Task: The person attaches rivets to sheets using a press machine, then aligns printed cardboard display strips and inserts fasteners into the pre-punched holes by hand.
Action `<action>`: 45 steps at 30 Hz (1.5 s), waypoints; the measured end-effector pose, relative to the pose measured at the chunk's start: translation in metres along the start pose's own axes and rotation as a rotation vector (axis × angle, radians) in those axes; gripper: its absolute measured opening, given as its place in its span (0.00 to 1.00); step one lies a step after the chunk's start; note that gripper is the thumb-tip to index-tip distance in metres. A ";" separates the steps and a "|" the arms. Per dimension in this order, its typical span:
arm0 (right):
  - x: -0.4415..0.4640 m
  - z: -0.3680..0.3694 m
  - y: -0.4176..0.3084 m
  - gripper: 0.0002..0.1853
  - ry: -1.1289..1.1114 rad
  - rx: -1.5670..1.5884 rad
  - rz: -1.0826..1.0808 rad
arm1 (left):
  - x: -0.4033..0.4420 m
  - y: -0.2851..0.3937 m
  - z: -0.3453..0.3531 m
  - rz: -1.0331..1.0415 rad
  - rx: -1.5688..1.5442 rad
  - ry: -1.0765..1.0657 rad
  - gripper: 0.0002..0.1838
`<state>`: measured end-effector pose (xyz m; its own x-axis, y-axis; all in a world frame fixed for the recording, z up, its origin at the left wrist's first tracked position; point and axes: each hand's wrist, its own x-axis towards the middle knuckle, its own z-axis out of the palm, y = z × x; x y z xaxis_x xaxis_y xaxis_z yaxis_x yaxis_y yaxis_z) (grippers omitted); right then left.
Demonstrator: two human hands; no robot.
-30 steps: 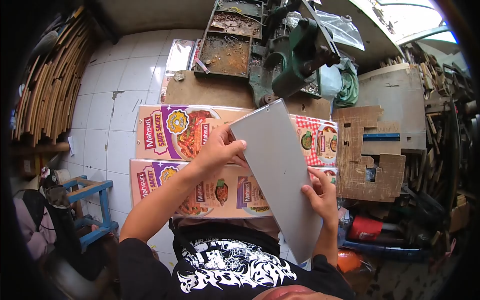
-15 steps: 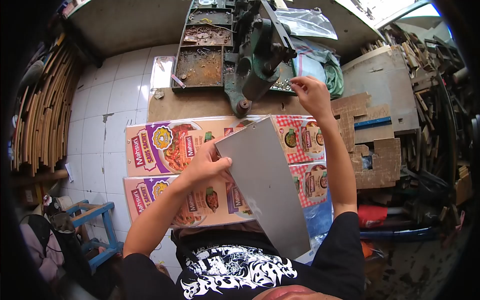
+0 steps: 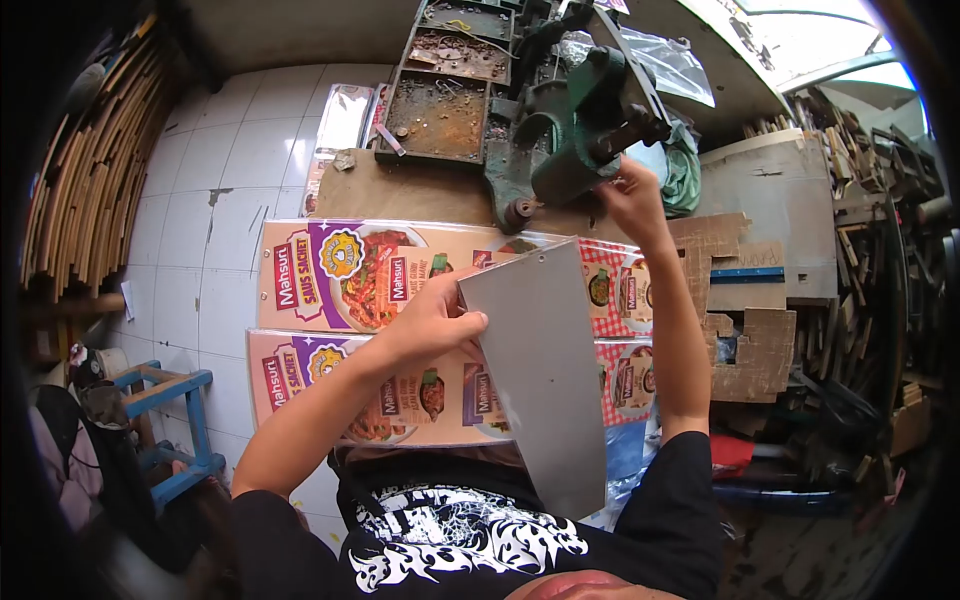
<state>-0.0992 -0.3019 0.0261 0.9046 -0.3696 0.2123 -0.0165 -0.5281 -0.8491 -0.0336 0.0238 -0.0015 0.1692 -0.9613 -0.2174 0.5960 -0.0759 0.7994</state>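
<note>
My left hand grips the upper left edge of a plain grey panel, thumb on its grey face. The panel tilts over my lap, with a small hole near its top corner. My right hand reaches to a dark green cast-metal press. Its fingers are drawn together beside the press's cylinder and partly hidden; anything between them is too small to make out. Beneath the grey panel lie printed Mahsuri sauce signs in two rows on the bench.
Left of the press stands a rusty compartment tray with small metal bits. Cut cardboard pieces lie at the right. Stacked boards lean at the far left, above a blue stool frame. A clear plastic bag lies behind the press.
My right hand has moved from above the small parts right of the press in to the press's cylinder. My left hand still holds the grey panel. The view has shifted slightly.
</note>
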 end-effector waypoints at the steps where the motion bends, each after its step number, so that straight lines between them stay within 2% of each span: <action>1: -0.003 0.011 -0.001 0.05 -0.096 0.178 -0.003 | 0.000 0.000 0.000 0.000 0.008 0.001 0.27; 5: -0.015 0.039 -0.025 0.07 -0.213 0.254 0.057 | 0.000 0.002 0.001 -0.006 0.031 0.005 0.27; 10: -0.010 0.049 -0.014 0.10 -0.333 0.301 -0.042 | 0.001 0.001 0.001 0.002 0.031 0.005 0.28; 14: -0.014 0.049 -0.009 0.08 -0.265 0.190 -0.045 | -0.001 0.006 0.004 0.015 0.020 0.004 0.28; 17: -0.028 0.039 -0.014 0.11 -0.191 0.031 -0.115 | -0.001 0.001 0.000 0.000 0.043 0.007 0.29; 19: -0.054 0.027 -0.034 0.18 -0.082 0.424 0.284 | -0.001 0.005 0.003 0.007 0.046 0.020 0.29; 21: -0.092 0.015 -0.055 0.25 -0.159 0.514 0.469 | -0.002 0.005 0.004 0.009 0.042 0.041 0.29; 23: -0.136 0.004 -0.057 0.28 -0.267 0.452 0.490 | -0.001 0.005 0.002 0.013 0.013 0.072 0.28; 24: -0.153 0.006 -0.067 0.30 -0.257 0.440 0.464 | -0.001 0.006 0.001 0.007 0.011 0.076 0.28; 26: -0.184 0.033 -0.086 0.32 -0.062 0.448 0.395 | 0.001 0.011 0.002 0.042 0.034 0.115 0.27; 27: -0.191 0.037 -0.086 0.32 -0.057 0.451 0.399 | 0.002 0.012 0.004 0.045 0.025 0.116 0.26; 29: -0.201 0.042 -0.084 0.35 0.012 0.004 0.297 | 0.003 0.019 0.011 0.015 0.039 0.118 0.24; 36: -0.171 0.032 -0.068 0.34 0.088 0.090 0.350 | 0.031 0.014 0.009 0.027 -0.024 0.212 0.19; 38: -0.164 0.029 -0.064 0.34 0.070 -0.021 0.271 | 0.035 0.014 0.010 0.050 -0.053 0.211 0.19; 45: -0.152 0.026 -0.067 0.34 0.062 -0.006 0.294 | 0.038 0.009 0.007 0.066 -0.166 0.171 0.20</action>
<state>-0.2243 -0.1907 0.0380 0.8329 -0.5533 -0.0132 -0.2767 -0.3957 -0.8757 -0.0272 -0.0155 0.0006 0.3338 -0.9029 -0.2707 0.6979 0.0438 0.7148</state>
